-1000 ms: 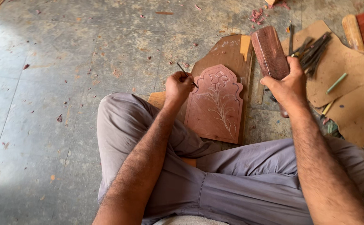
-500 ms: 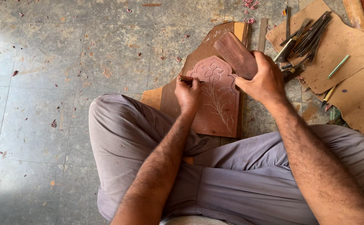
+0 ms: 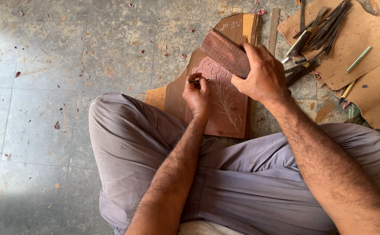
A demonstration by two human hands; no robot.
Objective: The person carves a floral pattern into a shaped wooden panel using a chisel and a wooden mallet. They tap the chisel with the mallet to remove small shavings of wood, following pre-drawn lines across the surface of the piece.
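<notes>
A reddish wooden panel (image 3: 229,111) carved with a flower and leafy stem lies on a larger brown board (image 3: 231,26) on the floor in front of my crossed legs. My left hand (image 3: 198,93) pinches a thin chisel (image 3: 198,81) lying nearly flat, its tip at the carved flower. My right hand (image 3: 262,74) grips a dark wooden block mallet (image 3: 225,52), held just above and right of the chisel.
Several chisels (image 3: 325,28) lie on brown cardboard sheets (image 3: 364,39) at the upper right, with a green pencil (image 3: 358,59) beside them. Wood chips are scattered over the grey tiled floor (image 3: 68,65). My grey-trousered legs (image 3: 129,143) fill the foreground.
My right hand has swung the mallet from the far right down toward the chisel. My left hand has laid the chisel onto the carved flower. The view has drawn nearer.
</notes>
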